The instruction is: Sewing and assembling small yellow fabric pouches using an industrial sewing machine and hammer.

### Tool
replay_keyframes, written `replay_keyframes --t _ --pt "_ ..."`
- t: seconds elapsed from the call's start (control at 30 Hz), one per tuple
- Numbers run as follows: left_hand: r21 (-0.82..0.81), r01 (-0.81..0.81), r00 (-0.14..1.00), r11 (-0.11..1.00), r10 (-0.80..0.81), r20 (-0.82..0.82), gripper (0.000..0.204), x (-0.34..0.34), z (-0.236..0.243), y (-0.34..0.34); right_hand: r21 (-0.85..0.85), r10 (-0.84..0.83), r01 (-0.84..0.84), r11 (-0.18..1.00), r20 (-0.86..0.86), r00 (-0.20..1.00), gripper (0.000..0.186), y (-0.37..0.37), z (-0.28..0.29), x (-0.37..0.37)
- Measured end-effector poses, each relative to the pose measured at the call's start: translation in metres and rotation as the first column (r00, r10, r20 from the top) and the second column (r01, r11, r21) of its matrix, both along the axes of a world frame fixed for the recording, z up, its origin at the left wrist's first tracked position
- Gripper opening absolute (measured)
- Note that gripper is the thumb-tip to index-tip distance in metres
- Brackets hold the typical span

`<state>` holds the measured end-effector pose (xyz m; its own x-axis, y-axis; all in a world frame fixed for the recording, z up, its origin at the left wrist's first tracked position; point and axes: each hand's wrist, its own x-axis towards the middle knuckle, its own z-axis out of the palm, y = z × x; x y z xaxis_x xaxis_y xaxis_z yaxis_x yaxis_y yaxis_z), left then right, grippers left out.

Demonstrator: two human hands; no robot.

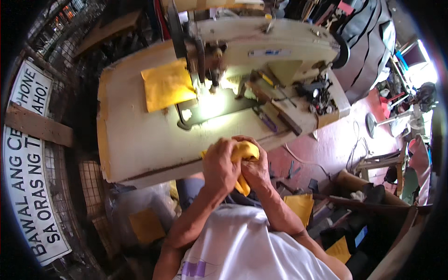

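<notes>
Yellow fabric piece (246,151), bunched up tight between both hands just off the near edge of the worktop (135,144). Left hand (219,165) was closed over the top of it, right hand (256,170) wrapped around from the other side, fingers curled in, with a tail of the cloth hanging out below the fists. My read: super light, soft and floppy stuff, no stiffness at all, not fragile, maybe a bit slick. It'd crumple wherever you grab it, so pinching an edge or corner seemed the way to keep control, not the middle of the wad.

Using the sewing machine (261,51) as the landmark: a flat yellow square piece (167,85) lay on the worktop just left of its needle end, in front of the bright lamp glow. More yellow squares (299,205) sat well below the machine, near the person's right elbow, and another one (145,225) off by the left elbow. Far left of the machine hung a long white sign (28,186) with big black lettering on a wire fence, a wooden plank across it.
</notes>
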<state>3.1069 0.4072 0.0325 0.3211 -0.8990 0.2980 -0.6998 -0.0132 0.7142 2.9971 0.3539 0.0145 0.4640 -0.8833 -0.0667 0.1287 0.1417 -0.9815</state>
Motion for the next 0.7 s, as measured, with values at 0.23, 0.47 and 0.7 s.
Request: replay_keyframes --t 0.23,0.47,0.7 --pt "0.048 -0.046 0.972 0.998 0.056 -0.228 0.017 -0.013 -0.017 0.028 0.264 -0.017 0.024 0.964 -0.029 0.999 0.047 0.046 -0.010 -0.043" --pt "0.238 0.119 0.902 0.964 -0.004 -0.431 0.013 -0.024 -0.074 0.074 0.555 0.096 -0.006 0.832 -0.133 0.986 0.046 0.084 -0.025 -0.092" --pt "0.235 0.237 0.814 0.943 -0.061 -0.578 0.011 -0.030 -0.089 0.080 0.748 0.079 -0.135 0.650 0.110 0.991 0.046 0.094 -0.032 -0.106"
